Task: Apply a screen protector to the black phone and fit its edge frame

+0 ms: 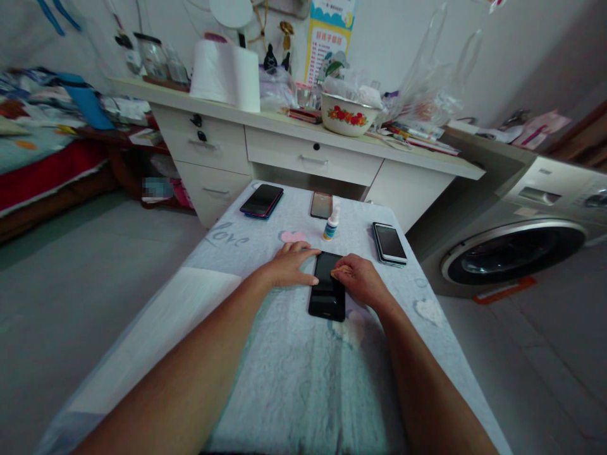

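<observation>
A black phone [327,297] lies face up on the cloth-covered table [284,354] in front of me. My left hand [290,264] rests flat beside the phone's left edge, fingers stretched along its top left corner. My right hand [359,278] is curled over the phone's right side, pinching a small tan piece against the screen; I cannot make out what it is. A small white dropper bottle [331,224] stands just beyond the phone, next to a pink heart-shaped pad [293,237].
Three other phones lie farther back: one dark with a blue edge [262,201], one brownish [322,205], one with a pale frame [389,243]. Behind stands a white desk [303,151] with a floral bowl [349,115]. A washing machine [516,246] stands to the right.
</observation>
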The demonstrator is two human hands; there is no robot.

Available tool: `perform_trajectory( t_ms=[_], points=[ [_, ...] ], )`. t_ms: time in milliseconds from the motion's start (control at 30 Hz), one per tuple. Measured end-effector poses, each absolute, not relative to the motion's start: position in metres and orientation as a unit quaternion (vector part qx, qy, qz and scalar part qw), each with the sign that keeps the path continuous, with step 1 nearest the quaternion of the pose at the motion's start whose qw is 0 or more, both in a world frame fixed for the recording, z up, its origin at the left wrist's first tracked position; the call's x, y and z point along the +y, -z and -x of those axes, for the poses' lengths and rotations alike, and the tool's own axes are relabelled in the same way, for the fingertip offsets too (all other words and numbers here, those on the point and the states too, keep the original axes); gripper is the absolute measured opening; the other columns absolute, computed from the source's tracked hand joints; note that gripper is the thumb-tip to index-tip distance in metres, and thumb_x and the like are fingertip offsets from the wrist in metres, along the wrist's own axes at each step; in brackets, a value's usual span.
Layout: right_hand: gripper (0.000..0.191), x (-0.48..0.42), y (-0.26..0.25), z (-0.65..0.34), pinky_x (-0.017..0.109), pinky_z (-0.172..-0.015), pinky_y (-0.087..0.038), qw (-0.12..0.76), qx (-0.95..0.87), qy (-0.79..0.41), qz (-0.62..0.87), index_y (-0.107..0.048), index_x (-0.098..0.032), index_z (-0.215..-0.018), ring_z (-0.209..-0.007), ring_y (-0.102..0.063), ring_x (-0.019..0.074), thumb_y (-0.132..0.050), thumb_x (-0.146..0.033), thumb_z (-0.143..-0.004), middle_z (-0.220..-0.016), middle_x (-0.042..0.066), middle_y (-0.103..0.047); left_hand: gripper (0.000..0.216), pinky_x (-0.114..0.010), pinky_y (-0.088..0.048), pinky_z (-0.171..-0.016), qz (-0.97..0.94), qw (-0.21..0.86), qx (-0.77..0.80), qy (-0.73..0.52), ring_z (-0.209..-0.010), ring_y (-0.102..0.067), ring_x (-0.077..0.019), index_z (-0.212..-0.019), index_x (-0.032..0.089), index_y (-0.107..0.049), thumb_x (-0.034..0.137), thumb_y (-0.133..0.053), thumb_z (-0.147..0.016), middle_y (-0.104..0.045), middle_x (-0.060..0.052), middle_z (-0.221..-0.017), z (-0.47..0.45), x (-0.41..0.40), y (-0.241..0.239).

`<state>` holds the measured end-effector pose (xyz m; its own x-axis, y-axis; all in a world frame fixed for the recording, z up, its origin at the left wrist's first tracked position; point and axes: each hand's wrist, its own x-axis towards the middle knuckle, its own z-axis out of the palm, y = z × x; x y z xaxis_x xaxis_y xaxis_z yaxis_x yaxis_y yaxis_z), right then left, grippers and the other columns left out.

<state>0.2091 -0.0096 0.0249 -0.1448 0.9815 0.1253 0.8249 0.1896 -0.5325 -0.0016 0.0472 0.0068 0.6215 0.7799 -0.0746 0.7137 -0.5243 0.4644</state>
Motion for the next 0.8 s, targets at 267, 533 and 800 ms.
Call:
perform_trajectory(
  t_ms=[267, 533, 800],
  points=[
    [0.009, -0.0095, -0.0256, -0.2101, 0.025, -0.071, -0.04, 0.227, -0.739, -0.174, 0.61, -0.069, -0.017, -0.083, -0.08, -0.06, 0.0154, -0.063, -0.021, -0.079, -0.085, 0.004, -0.067, 0.079, -0.044, -0.026, -0.111, -0.872, 0.229, 0.428, -0.069, -0.136, -0.026, -0.0333, -0.142, 0.031, -0.038, 0.053, -0.066, -0.072, -0.034, -0.006, -0.148, 0.0021, 0.0465, -0.0078],
    [0.007, -0.0091, -0.0252, -0.2108, 0.025, -0.071, -0.039, 0.218, -0.746, -0.157, 0.61, -0.069, -0.017, -0.082, -0.079, -0.059, 0.0151, -0.063, -0.022, -0.08, -0.084, 0.003, -0.066, 0.079, -0.045, -0.028, -0.109, -0.871, 0.23, 0.428, -0.078, -0.134, -0.028, -0.034, -0.141, 0.032, -0.039, 0.054, -0.067, -0.071, -0.036, -0.006, -0.147, 0.0027, 0.0469, -0.0063],
    [0.008, -0.0098, -0.0263, -0.2096, 0.024, -0.072, -0.04, 0.224, -0.741, -0.168, 0.61, -0.069, -0.017, -0.084, -0.081, -0.059, 0.0152, -0.063, -0.021, -0.08, -0.086, 0.004, -0.066, 0.079, -0.042, -0.026, -0.111, -0.871, 0.231, 0.429, -0.069, -0.134, -0.027, -0.0327, -0.142, 0.03, -0.038, 0.053, -0.066, -0.072, -0.035, -0.006, -0.147, 0.0021, 0.0461, -0.0087]
  ],
)
